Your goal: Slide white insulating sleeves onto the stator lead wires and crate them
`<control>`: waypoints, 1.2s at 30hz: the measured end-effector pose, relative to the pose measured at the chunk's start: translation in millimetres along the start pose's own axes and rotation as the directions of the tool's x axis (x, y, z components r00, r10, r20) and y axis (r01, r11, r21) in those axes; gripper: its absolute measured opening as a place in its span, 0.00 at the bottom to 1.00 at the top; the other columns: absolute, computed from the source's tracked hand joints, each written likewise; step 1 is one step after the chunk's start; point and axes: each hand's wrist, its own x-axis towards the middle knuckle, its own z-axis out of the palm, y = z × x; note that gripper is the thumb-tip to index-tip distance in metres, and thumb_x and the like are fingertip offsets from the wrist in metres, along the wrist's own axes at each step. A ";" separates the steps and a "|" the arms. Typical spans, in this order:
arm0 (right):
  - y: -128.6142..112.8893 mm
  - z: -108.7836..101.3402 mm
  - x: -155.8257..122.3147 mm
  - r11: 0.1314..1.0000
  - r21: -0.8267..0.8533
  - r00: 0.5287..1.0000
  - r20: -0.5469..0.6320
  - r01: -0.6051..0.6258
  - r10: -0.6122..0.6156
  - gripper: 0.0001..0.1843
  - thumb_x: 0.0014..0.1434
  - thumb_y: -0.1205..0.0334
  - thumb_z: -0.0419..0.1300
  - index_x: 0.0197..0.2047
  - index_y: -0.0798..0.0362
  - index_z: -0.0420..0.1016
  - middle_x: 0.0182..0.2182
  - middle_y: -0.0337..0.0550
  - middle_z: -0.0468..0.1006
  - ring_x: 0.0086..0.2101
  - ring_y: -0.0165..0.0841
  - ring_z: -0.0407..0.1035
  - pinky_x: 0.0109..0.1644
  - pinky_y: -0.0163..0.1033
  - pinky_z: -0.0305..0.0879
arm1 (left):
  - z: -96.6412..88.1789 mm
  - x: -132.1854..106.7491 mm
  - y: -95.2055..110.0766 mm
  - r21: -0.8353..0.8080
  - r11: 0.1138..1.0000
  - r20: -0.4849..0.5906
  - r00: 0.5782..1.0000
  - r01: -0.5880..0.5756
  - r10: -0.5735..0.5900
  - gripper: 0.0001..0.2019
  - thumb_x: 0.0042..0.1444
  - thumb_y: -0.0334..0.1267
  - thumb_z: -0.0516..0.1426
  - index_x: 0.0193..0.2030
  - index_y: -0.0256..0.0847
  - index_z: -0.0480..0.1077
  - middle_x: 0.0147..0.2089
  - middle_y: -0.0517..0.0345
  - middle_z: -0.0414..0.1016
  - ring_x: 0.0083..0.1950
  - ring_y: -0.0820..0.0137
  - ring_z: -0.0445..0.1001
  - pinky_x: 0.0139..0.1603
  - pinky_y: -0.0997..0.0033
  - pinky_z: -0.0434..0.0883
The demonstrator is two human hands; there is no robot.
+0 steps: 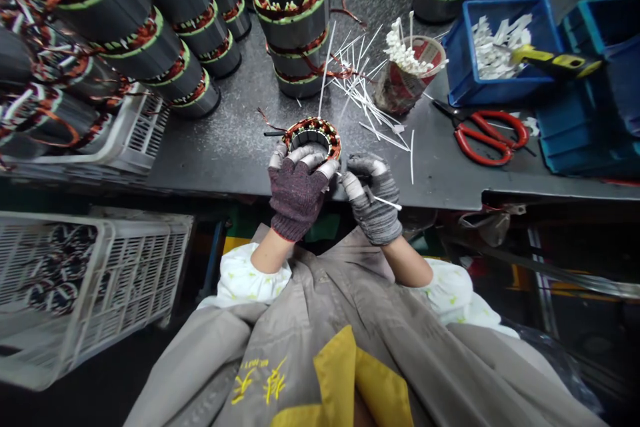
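Observation:
A small motor stator (314, 137) with copper windings stands upright near the front edge of the dark workbench (235, 140). My left hand (297, 183), in a dark knitted glove, grips its near side with the fingers curled over the rim. My right hand (371, 197), in a grey glove, is closed just right of the stator, pinching a thin white cable tie (386, 201) that sticks out to the right. Loose white cable ties (367, 103) lie scattered behind the stator.
Stacked stators (295, 20) stand behind, and rows of them (165, 33) fill the left. A cup of ties (407, 70), a blue bin (500, 47), red scissors (487, 137) and a yellow tool (555, 61) sit right. White crates (90, 280) stand lower left.

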 end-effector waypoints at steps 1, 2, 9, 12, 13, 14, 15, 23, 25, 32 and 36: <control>2.6 -3.4 2.0 0.998 -0.066 0.997 0.075 0.009 -0.004 0.13 0.69 0.49 0.59 0.44 0.49 0.76 0.41 0.47 0.83 0.40 0.37 0.78 0.46 0.44 0.77 | 0.2 0.1 0.4 -0.013 1.000 0.003 1.000 0.004 -0.004 0.12 0.69 0.38 0.57 0.52 0.57 0.79 0.57 0.58 0.82 0.68 0.58 0.74 0.78 0.38 0.54; 4.7 -5.9 4.1 0.991 -0.131 0.989 0.151 0.013 0.007 0.14 0.69 0.48 0.59 0.41 0.49 0.77 0.37 0.46 0.83 0.36 0.37 0.77 0.43 0.42 0.75 | 0.6 0.0 0.9 -0.026 1.000 0.001 1.000 0.006 -0.006 0.12 0.69 0.38 0.57 0.52 0.56 0.79 0.57 0.57 0.82 0.68 0.58 0.74 0.79 0.38 0.53; -1.0 4.6 15.5 0.964 -0.255 0.943 0.293 -0.080 0.156 0.16 0.68 0.49 0.57 0.33 0.49 0.75 0.28 0.45 0.81 0.29 0.38 0.74 0.36 0.41 0.68 | 1.3 -4.1 8.1 -0.022 0.998 -0.073 0.995 0.065 -0.066 0.20 0.70 0.40 0.54 0.65 0.38 0.68 0.65 0.43 0.77 0.74 0.53 0.68 0.81 0.38 0.51; -4.1 6.3 13.9 0.964 -0.216 0.927 0.306 -0.153 0.215 0.17 0.69 0.48 0.57 0.34 0.49 0.77 0.28 0.44 0.82 0.30 0.38 0.76 0.37 0.42 0.69 | -1.7 -3.0 7.7 -0.030 0.995 -0.050 0.994 0.094 -0.095 0.22 0.70 0.38 0.51 0.68 0.34 0.65 0.67 0.38 0.75 0.74 0.52 0.68 0.81 0.37 0.51; -4.2 6.1 12.5 0.966 -0.202 0.922 0.317 -0.163 0.222 0.17 0.69 0.47 0.57 0.35 0.49 0.77 0.27 0.43 0.81 0.29 0.38 0.75 0.37 0.42 0.69 | -2.7 -2.1 6.9 -0.036 0.994 -0.033 0.994 0.105 -0.106 0.22 0.70 0.38 0.51 0.67 0.34 0.66 0.66 0.38 0.76 0.73 0.52 0.69 0.81 0.37 0.51; -4.0 6.4 11.2 0.968 -0.186 0.919 0.327 -0.166 0.220 0.17 0.68 0.47 0.58 0.35 0.49 0.78 0.26 0.42 0.81 0.29 0.38 0.75 0.36 0.41 0.69 | -3.4 -1.1 5.8 -0.040 0.993 -0.016 0.993 0.114 -0.115 0.22 0.69 0.38 0.51 0.67 0.34 0.67 0.65 0.39 0.77 0.71 0.52 0.71 0.81 0.36 0.51; -3.7 7.5 9.9 0.972 -0.167 0.920 0.329 -0.164 0.212 0.17 0.68 0.47 0.59 0.35 0.49 0.78 0.26 0.42 0.81 0.29 0.37 0.75 0.36 0.41 0.69 | -4.1 -0.1 4.9 -0.042 0.992 -0.004 0.993 0.117 -0.117 0.21 0.69 0.38 0.51 0.66 0.34 0.67 0.63 0.39 0.78 0.69 0.52 0.73 0.81 0.37 0.51; -9.4 10.8 8.2 0.985 -0.134 0.940 0.310 -0.104 0.141 0.16 0.69 0.46 0.58 0.37 0.48 0.78 0.27 0.41 0.82 0.28 0.36 0.74 0.33 0.39 0.68 | -10.3 1.8 -0.6 -0.003 0.997 -0.058 0.996 0.074 -0.074 0.18 0.72 0.38 0.47 0.60 0.38 0.72 0.58 0.46 0.82 0.64 0.60 0.78 0.79 0.47 0.60; -9.9 4.8 6.7 0.982 -0.183 0.942 0.322 -0.038 0.097 0.16 0.68 0.47 0.58 0.36 0.48 0.78 0.26 0.42 0.81 0.28 0.37 0.75 0.34 0.40 0.68 | -11.3 2.3 -2.2 -0.010 0.997 -0.077 0.994 0.073 -0.074 0.17 0.74 0.39 0.46 0.58 0.39 0.72 0.56 0.47 0.83 0.62 0.62 0.80 0.78 0.49 0.62; -2.3 9.2 4.7 0.994 -0.111 0.934 0.352 -0.022 0.060 0.16 0.66 0.46 0.63 0.42 0.50 0.80 0.32 0.45 0.84 0.32 0.38 0.78 0.38 0.42 0.74 | -6.7 2.5 -4.7 -0.096 0.963 -0.135 0.955 0.252 -0.263 0.18 0.72 0.44 0.55 0.63 0.42 0.70 0.61 0.48 0.81 0.67 0.59 0.76 0.72 0.52 0.70; 1.0 -12.2 7.0 0.965 0.244 0.889 0.415 0.096 -0.194 0.14 0.67 0.48 0.65 0.47 0.48 0.83 0.36 0.43 0.85 0.34 0.34 0.79 0.39 0.39 0.77 | -11.1 4.1 -3.1 -0.161 0.948 -0.025 0.960 0.273 -0.280 0.19 0.72 0.42 0.54 0.68 0.45 0.66 0.64 0.50 0.79 0.65 0.62 0.77 0.72 0.52 0.69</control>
